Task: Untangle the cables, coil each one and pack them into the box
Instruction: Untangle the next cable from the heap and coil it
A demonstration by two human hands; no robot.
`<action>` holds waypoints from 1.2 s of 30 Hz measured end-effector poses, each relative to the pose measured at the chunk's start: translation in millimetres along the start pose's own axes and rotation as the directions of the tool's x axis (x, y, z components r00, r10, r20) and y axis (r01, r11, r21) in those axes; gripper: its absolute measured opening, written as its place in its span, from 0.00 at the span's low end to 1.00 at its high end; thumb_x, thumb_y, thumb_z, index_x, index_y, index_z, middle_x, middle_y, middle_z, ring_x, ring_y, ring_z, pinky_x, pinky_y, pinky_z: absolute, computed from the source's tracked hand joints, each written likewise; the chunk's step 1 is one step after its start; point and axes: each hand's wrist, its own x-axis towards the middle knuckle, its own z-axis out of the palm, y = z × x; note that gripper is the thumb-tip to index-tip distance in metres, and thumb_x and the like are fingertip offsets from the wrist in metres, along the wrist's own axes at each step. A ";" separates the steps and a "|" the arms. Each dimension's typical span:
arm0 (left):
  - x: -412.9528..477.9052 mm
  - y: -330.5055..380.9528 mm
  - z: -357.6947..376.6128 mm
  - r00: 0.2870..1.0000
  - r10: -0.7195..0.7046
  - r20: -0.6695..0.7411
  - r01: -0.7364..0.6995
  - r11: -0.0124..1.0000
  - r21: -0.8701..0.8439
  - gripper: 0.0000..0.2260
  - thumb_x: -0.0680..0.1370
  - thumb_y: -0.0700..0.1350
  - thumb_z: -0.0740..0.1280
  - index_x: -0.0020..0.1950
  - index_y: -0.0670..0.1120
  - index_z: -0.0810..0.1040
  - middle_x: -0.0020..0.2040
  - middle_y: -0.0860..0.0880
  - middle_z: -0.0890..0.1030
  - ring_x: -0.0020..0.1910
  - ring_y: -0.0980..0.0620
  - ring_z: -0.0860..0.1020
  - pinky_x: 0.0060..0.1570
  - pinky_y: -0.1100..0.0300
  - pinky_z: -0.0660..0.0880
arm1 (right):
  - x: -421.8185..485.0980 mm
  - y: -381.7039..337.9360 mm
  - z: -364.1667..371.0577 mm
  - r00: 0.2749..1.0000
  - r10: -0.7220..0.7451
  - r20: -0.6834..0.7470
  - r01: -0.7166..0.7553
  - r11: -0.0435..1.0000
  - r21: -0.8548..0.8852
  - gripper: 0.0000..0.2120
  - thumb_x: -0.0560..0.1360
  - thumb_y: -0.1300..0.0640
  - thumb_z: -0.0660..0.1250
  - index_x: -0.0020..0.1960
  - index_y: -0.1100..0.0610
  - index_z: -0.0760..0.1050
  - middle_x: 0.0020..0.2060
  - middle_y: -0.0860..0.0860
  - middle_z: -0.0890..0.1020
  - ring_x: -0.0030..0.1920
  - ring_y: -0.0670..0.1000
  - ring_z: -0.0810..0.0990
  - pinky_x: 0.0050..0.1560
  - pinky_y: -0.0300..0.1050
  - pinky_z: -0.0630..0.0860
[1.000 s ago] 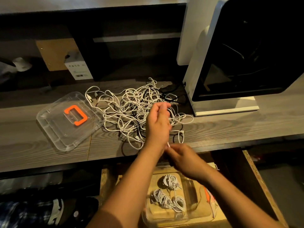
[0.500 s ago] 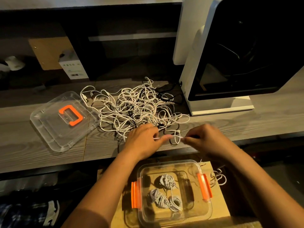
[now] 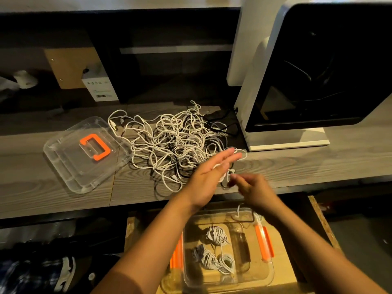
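A tangle of white and a few black cables (image 3: 174, 141) lies on the grey wooden shelf (image 3: 297, 166). At its near right edge my left hand (image 3: 209, 177) is held up with straight fingers, and a white cable (image 3: 222, 166) loops around them. My right hand (image 3: 253, 187), blurred, pinches the same cable just right of the left palm. Below the shelf edge stands the clear box (image 3: 270, 272) with orange latches. It holds three coiled white cables (image 3: 216, 249). A cable end hangs over the box's far rim.
The box's clear lid (image 3: 70, 166) with an orange handle lies left of the tangle. A large white machine with a dark window (image 3: 286, 143) stands at the right. A small white carton (image 3: 99, 90) sits at the back. The box rests on a wooden board (image 3: 284, 257).
My left hand rose from the shelf and straightened its fingers, now with cable looped round them. My right hand moved left and closer to it, holding the cable.
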 end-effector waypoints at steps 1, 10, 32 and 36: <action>1.7 1.6 3.1 0.997 0.025 -0.067 -0.029 0.998 -0.051 0.14 0.82 0.38 0.51 0.63 0.43 0.71 0.56 0.55 0.77 0.50 0.73 0.74 0.53 0.75 0.69 | -4.1 -0.6 8.5 0.996 0.019 0.082 -0.023 0.999 0.049 0.16 0.80 0.49 0.57 0.45 0.56 0.79 0.30 0.47 0.77 0.26 0.43 0.72 0.29 0.42 0.71; 24.1 -14.9 -16.8 0.956 0.249 -0.154 -0.018 0.575 0.818 0.06 0.82 0.43 0.53 0.48 0.46 0.69 0.48 0.50 0.67 0.48 0.52 0.67 0.49 0.58 0.65 | -19.7 -24.7 30.2 0.931 -0.216 0.294 0.315 0.883 -0.348 0.09 0.77 0.58 0.61 0.56 0.55 0.75 0.48 0.51 0.80 0.48 0.51 0.78 0.48 0.47 0.73; 6.6 -26.5 -29.3 0.956 -0.292 0.015 0.213 0.730 0.649 0.20 0.80 0.43 0.57 0.73 0.51 0.63 0.66 0.47 0.73 0.58 0.50 0.73 0.63 0.53 0.68 | 6.5 -28.0 -36.5 0.917 -0.318 -0.239 0.263 0.936 -0.235 0.09 0.78 0.54 0.62 0.47 0.54 0.81 0.33 0.47 0.79 0.33 0.41 0.75 0.34 0.42 0.71; 6.2 -6.2 -11.9 0.995 -0.097 -0.006 0.097 0.993 0.062 0.17 0.82 0.40 0.55 0.71 0.50 0.66 0.66 0.56 0.71 0.62 0.64 0.70 0.63 0.68 0.66 | 8.2 -5.9 -7.3 0.978 -0.070 -0.198 0.072 0.997 0.001 0.13 0.79 0.51 0.59 0.41 0.55 0.77 0.29 0.48 0.76 0.26 0.41 0.70 0.30 0.35 0.67</action>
